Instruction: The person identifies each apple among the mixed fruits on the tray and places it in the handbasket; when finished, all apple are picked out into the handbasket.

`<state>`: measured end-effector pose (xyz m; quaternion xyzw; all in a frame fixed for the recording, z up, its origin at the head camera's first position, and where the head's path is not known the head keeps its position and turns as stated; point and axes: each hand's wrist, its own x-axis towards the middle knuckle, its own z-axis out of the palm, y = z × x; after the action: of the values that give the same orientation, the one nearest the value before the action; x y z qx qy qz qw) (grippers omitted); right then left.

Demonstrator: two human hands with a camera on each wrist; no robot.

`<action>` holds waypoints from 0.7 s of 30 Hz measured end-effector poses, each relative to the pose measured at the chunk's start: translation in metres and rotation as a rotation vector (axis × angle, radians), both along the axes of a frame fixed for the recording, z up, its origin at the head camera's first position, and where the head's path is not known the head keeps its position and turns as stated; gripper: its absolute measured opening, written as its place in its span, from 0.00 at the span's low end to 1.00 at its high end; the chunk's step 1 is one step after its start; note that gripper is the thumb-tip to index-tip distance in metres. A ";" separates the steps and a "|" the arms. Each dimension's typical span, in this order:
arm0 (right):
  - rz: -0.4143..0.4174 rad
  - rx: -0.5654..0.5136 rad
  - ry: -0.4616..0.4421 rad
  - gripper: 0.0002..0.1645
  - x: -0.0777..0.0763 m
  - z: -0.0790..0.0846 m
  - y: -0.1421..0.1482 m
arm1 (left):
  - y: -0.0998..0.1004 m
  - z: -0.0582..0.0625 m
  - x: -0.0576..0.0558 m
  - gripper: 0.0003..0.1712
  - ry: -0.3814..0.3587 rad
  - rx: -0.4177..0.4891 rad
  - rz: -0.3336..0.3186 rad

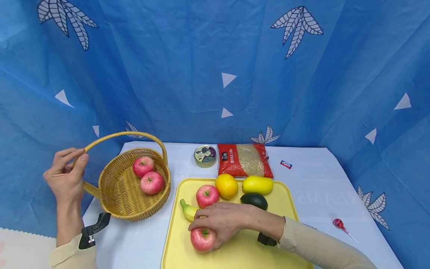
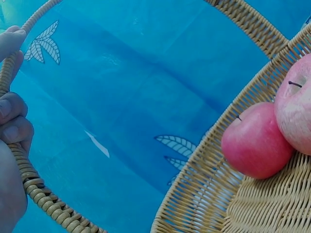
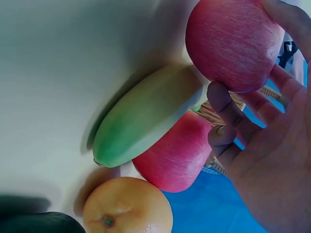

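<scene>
Basket (image 1: 124, 186) (apples (image 1: 152, 183) inside) left of tray (image 1: 178, 243)

A big blue cloth (image 1: 188, 74) hangs behind the worktop (image 1: 319, 168) and down both sides, like a wall. It has soft folds. White leaves (image 1: 293, 28) with dark lines are on it, and small white triangles (image 1: 227, 79) too. The worktop has a smooth white top, with some very pale letters (image 1: 324, 198) on the right. At the bottom left lies something cream (image 1: 27, 248) with a bumpy edge. The blue looks lighter in the top left corner.
</scene>
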<state>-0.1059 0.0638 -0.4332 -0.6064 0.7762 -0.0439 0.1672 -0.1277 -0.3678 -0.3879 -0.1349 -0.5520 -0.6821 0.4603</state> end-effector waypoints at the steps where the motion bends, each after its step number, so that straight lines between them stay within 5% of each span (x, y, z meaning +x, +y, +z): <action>1: 0.001 -0.003 0.002 0.42 0.000 0.001 0.000 | 0.000 0.000 0.000 0.12 0.001 -0.002 0.002; 21: 0.013 -0.045 0.013 0.42 -0.002 0.005 -0.002 | 0.001 0.000 0.000 0.12 0.009 -0.001 0.010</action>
<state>-0.1084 0.0617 -0.4281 -0.6151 0.7722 -0.0564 0.1490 -0.1277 -0.3665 -0.3876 -0.1356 -0.5508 -0.6789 0.4662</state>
